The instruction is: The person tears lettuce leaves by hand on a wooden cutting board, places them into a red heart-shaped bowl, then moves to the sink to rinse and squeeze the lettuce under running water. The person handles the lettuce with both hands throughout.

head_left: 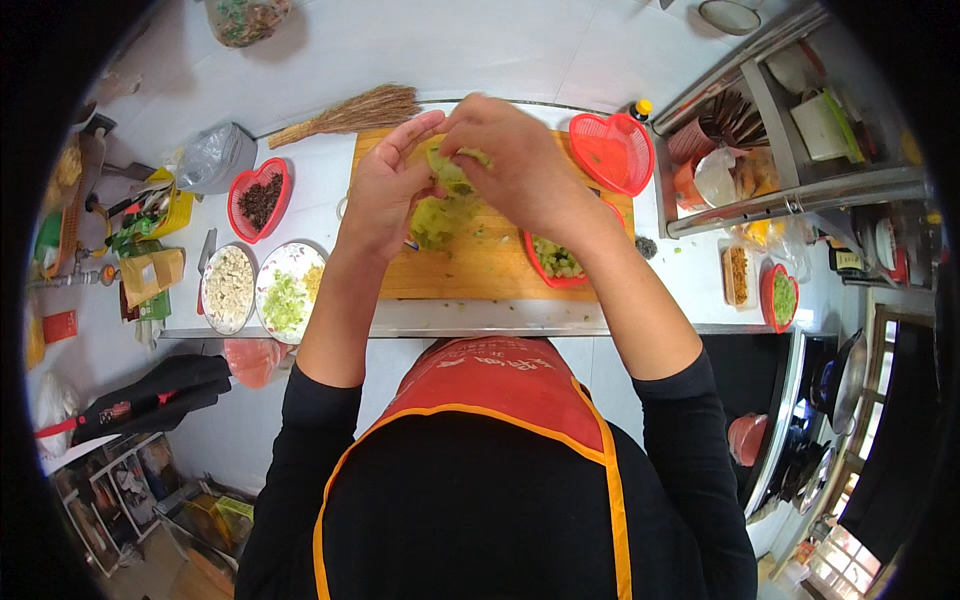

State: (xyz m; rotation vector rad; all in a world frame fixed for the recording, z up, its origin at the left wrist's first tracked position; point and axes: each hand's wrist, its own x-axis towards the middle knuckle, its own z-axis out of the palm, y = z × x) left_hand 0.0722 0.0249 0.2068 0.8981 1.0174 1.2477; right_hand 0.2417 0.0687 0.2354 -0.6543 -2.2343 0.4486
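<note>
Both my hands are raised over a wooden cutting board. My left hand has its fingers extended and partly spread, close beside a blurred pale green mass, perhaps chopped vegetable. My right hand has curled fingers around the upper part of that green stuff; whether it grips it is unclear. Below my right forearm, a red heart-shaped basket holds diced green vegetable, partly hidden. Another red heart-shaped basket, nearly bare inside, stands at the board's back right corner. Green bits are scattered on the board.
A straw whisk broom lies along the wall. At left are a red basket of dark food, a plate of white cubes, a plate of chopped greens and a knife. A metal shelf stands right.
</note>
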